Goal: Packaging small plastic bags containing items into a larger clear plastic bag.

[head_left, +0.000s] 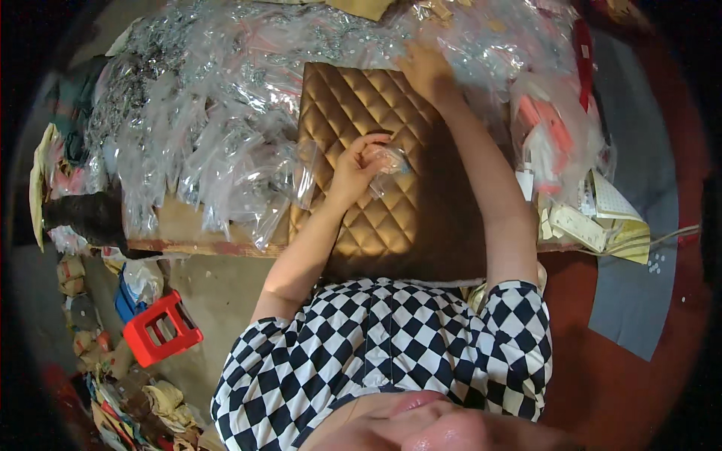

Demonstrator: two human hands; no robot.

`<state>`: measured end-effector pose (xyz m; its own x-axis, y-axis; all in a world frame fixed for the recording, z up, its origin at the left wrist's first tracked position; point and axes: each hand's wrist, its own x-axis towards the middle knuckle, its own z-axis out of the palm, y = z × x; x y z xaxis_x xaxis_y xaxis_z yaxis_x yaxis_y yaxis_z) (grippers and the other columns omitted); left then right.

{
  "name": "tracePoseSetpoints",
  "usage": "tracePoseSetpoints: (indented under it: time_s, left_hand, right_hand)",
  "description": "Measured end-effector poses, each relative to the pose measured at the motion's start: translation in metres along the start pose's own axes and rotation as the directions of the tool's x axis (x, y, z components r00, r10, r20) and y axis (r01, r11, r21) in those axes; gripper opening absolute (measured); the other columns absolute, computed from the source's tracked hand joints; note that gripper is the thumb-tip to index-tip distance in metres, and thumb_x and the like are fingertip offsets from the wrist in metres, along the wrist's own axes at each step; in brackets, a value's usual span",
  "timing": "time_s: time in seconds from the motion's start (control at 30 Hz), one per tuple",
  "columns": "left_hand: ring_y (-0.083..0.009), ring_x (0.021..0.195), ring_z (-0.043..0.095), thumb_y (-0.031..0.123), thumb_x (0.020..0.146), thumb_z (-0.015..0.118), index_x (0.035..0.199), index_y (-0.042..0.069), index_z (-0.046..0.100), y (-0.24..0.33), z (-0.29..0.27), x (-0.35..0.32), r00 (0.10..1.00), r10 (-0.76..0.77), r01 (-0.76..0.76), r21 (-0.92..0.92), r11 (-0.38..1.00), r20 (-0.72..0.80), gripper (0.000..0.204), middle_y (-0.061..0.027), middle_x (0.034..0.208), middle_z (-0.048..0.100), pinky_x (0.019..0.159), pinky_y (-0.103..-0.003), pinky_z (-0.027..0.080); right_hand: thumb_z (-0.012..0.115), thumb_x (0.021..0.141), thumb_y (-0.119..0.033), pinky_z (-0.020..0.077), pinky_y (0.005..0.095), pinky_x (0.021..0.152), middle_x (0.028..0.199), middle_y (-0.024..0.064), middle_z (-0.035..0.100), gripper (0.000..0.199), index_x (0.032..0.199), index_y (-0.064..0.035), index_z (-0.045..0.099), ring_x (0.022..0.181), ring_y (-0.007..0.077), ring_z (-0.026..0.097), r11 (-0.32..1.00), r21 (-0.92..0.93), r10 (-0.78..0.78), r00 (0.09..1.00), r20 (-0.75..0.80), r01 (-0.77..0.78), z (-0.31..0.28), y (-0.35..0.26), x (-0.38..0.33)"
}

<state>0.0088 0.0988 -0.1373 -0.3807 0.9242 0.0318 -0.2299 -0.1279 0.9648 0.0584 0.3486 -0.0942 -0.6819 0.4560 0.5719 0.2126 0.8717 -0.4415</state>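
My left hand [358,167] is closed, its thumb and fingers pinching a small clear plastic bag [389,161] above a brown quilted mat [361,218]. Whatever the bag contains is too small to make out. My right arm stretches farther out, and my right hand [427,71] is at the mat's far right corner, over the heap of clear plastic bags [248,60]. Motion blurs its fingers, so their grip does not show.
Plastic bags cover the table's left and far parts. At right lie a bag with pink-red items [545,135], a white box [577,228] and a cable [662,239]. A red plastic stool [162,331] stands on the floor at left, near piled scraps [165,410].
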Motion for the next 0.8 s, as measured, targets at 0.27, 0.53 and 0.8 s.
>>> tracePoseSetpoints:
  time_s: [0.27, 0.53, 0.8]
  left_hand:
    - [-0.0114, 0.107, 0.061, -0.012, 0.085, 0.064, 0.137, 0.003, 0.049, 0.012, -0.001, -0.003, 0.991, -0.019, 0.006, 0.102, 0.995, 0.131, 0.056, -0.0057, 0.118, 0.064, 0.093, -0.025, 0.048]
    - [-0.0117, 0.094, 0.066, 0.002, 0.094, 0.060, 0.113, -0.002, 0.066, -0.001, -0.003, -0.009, 1.000, 0.006, -0.001, 0.234, 0.972, -0.022, 0.021, -0.0075, 0.105, 0.072, 0.085, -0.025, 0.051]
    - [-0.0116, 0.096, 0.064, 0.008, 0.097, 0.059, 0.119, -0.001, 0.063, 0.001, -0.002, -0.006, 0.996, -0.011, 0.016, 0.059, 0.998, -0.088, 0.024, -0.0059, 0.105, 0.070, 0.084, -0.023, 0.050]
  right_hand:
    - [0.063, 0.085, -0.038, 0.0520, 0.0462, 0.082, 0.089, 0.0166, 0.068, 0.037, 0.093, -0.0021, 0.071, 0.086, 0.0344, 0.066, 0.826, -0.546, 0.121, 0.990, -0.073, -0.141, 0.033, 0.049, 0.044]
    - [0.064, 0.088, -0.017, 0.0517, 0.0332, 0.080, 0.095, 0.0076, 0.071, 0.017, 0.101, -0.0072, 0.070, 0.090, 0.0180, 0.068, 0.991, 0.086, 0.073, 0.953, 0.294, -0.102, -0.149, -0.035, -0.015]
    - [0.071, 0.079, -0.008, 0.0514, 0.0344, 0.082, 0.093, 0.0100, 0.071, 0.029, 0.108, -0.0056, 0.069, 0.089, 0.0218, 0.068, 0.838, 0.093, 0.407, 0.730, 0.549, -0.537, -0.226, -0.060, -0.176]
